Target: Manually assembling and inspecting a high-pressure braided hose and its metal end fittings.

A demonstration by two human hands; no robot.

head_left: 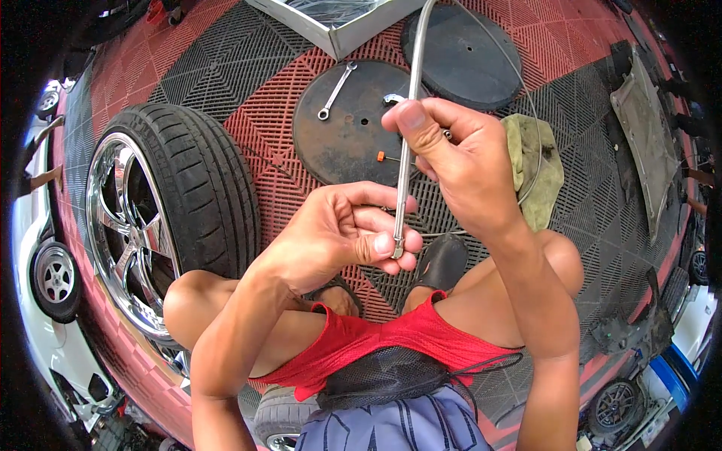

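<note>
Beside the chrome-rimmed wheel (162,218) standing on the tiled floor (263,143), the left hand (342,233) pinches the lower end of a thin metal tube (407,150); the right hand (451,158) grips it higher up. Bent sideways, it could kink. Beyond the wheel lie a round plate (346,139), rag (538,169) and spanner (336,90).

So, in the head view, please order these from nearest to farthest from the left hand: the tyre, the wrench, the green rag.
From the left hand:
1. Tyre, to its left.
2. Wrench, above on the dark disc.
3. Green rag, far right, behind the right hand.
</note>
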